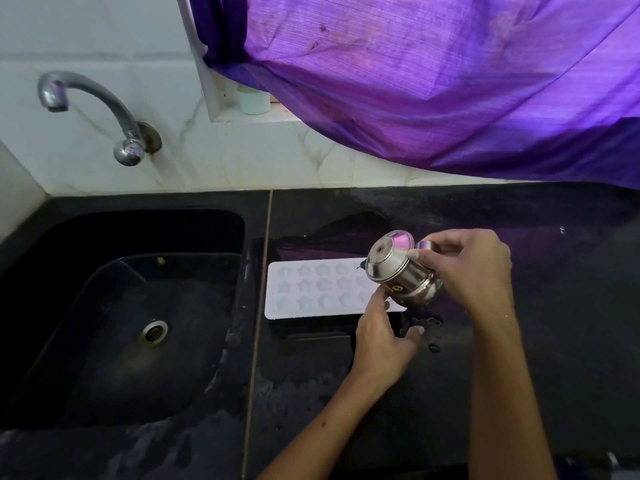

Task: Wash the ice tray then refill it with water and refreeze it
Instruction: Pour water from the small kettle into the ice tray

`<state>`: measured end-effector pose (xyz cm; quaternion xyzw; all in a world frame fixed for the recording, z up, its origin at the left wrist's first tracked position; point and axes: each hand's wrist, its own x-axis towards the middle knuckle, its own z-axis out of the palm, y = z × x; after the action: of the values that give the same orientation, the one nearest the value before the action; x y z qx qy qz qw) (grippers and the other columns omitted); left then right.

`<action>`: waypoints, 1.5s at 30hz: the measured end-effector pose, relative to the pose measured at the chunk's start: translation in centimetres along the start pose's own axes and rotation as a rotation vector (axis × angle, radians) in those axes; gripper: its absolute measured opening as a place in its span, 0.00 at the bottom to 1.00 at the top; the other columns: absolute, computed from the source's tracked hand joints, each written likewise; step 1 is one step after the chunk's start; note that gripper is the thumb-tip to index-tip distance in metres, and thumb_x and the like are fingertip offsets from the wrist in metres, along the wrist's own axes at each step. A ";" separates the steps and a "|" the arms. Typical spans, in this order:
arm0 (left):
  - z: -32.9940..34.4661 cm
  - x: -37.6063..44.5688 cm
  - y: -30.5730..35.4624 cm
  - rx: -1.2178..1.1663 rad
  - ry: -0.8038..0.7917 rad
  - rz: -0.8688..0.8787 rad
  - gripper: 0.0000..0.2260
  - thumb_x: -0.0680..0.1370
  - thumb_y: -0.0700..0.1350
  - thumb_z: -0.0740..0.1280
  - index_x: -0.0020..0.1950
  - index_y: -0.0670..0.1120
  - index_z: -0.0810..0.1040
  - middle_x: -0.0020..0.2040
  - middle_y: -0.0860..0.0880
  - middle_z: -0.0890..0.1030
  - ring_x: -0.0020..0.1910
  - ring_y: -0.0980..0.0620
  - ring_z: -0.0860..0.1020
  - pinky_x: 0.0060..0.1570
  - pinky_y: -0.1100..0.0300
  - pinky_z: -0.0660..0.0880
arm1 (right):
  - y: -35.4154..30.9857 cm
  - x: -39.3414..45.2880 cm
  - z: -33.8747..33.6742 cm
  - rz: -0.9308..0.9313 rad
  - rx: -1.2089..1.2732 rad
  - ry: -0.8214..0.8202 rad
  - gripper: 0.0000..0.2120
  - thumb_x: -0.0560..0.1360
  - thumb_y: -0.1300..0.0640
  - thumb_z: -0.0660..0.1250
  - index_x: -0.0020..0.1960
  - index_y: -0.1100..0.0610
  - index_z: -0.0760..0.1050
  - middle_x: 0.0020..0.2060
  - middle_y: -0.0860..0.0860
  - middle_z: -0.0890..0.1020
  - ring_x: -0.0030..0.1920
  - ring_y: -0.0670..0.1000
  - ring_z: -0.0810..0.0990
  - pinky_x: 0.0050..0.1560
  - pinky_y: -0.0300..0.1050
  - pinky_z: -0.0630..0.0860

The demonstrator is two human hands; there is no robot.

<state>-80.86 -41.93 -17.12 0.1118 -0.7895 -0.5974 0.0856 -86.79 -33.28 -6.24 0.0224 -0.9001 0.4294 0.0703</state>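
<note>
A white ice tray (pixel 311 289) with star-shaped cells lies flat on the wet black counter (pixel 519 306), just right of the sink. Over its right end my right hand (pixel 474 271) grips a small steel pot (pixel 398 271), tilted on its side with its mouth facing left over the tray. My left hand (pixel 384 337) is below the pot; its forefinger touches the pot's lower edge at the tray's near right corner. The tray's right end is hidden behind the pot and my hands.
A black sink (pixel 121 323) with a metal drain (pixel 154 332) fills the left. A chrome tap (pixel 97 109) juts from the tiled wall above it, no water running. A purple curtain (pixel 433 81) hangs over the counter's back. A small white container (pixel 254 100) stands on the sill.
</note>
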 end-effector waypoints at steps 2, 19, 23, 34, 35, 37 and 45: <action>0.0 0.0 0.0 -0.011 -0.009 -0.008 0.31 0.69 0.42 0.73 0.69 0.51 0.66 0.54 0.62 0.71 0.61 0.57 0.71 0.59 0.63 0.68 | -0.1 0.0 0.0 -0.004 -0.011 0.002 0.05 0.66 0.51 0.77 0.41 0.49 0.83 0.36 0.47 0.84 0.42 0.50 0.83 0.47 0.51 0.80; 0.1 0.0 0.2 0.000 -0.011 0.006 0.28 0.70 0.41 0.73 0.67 0.51 0.67 0.47 0.68 0.69 0.54 0.65 0.70 0.51 0.77 0.65 | -0.4 -0.2 -0.5 0.018 -0.013 -0.017 0.06 0.67 0.51 0.77 0.38 0.47 0.81 0.35 0.45 0.83 0.43 0.49 0.82 0.46 0.47 0.78; 0.0 -0.1 0.1 -0.001 0.014 0.022 0.29 0.70 0.42 0.73 0.68 0.51 0.67 0.52 0.65 0.71 0.57 0.64 0.70 0.55 0.73 0.66 | -0.5 -0.3 -0.6 0.024 0.033 -0.021 0.05 0.66 0.52 0.78 0.37 0.47 0.81 0.34 0.45 0.84 0.41 0.49 0.83 0.47 0.52 0.80; -1.1 0.0 0.0 -0.026 0.120 0.055 0.34 0.70 0.42 0.72 0.73 0.52 0.62 0.67 0.56 0.70 0.66 0.58 0.68 0.62 0.61 0.68 | -0.9 -0.4 -0.8 0.019 0.299 -0.024 0.07 0.66 0.58 0.78 0.36 0.49 0.81 0.35 0.49 0.85 0.40 0.47 0.84 0.48 0.53 0.82; -1.1 -0.1 0.0 -0.025 0.125 0.053 0.35 0.70 0.42 0.72 0.73 0.52 0.61 0.68 0.55 0.71 0.66 0.58 0.68 0.63 0.61 0.69 | -1.1 -0.4 -0.7 0.015 0.300 -0.026 0.07 0.66 0.58 0.78 0.36 0.48 0.81 0.35 0.49 0.85 0.40 0.47 0.84 0.48 0.53 0.82; -1.3 -0.1 -0.1 -0.021 0.130 0.047 0.35 0.70 0.42 0.72 0.73 0.52 0.61 0.68 0.55 0.71 0.66 0.58 0.69 0.63 0.60 0.69 | -1.3 -0.4 -0.5 -0.002 0.287 -0.030 0.08 0.66 0.58 0.78 0.36 0.47 0.81 0.34 0.48 0.85 0.40 0.46 0.84 0.48 0.52 0.82; -1.8 -0.2 -0.3 -0.004 0.120 0.007 0.29 0.69 0.43 0.72 0.68 0.53 0.66 0.58 0.59 0.74 0.61 0.60 0.71 0.48 0.80 0.64 | -2.0 -0.6 0.7 -0.064 0.120 -0.076 0.06 0.64 0.54 0.79 0.37 0.47 0.82 0.33 0.46 0.84 0.40 0.48 0.84 0.47 0.53 0.81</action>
<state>-80.14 -43.64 -16.93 0.1446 -0.7821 -0.5909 0.1352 -86.10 -35.07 -5.23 0.0716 -0.8736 0.4790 0.0484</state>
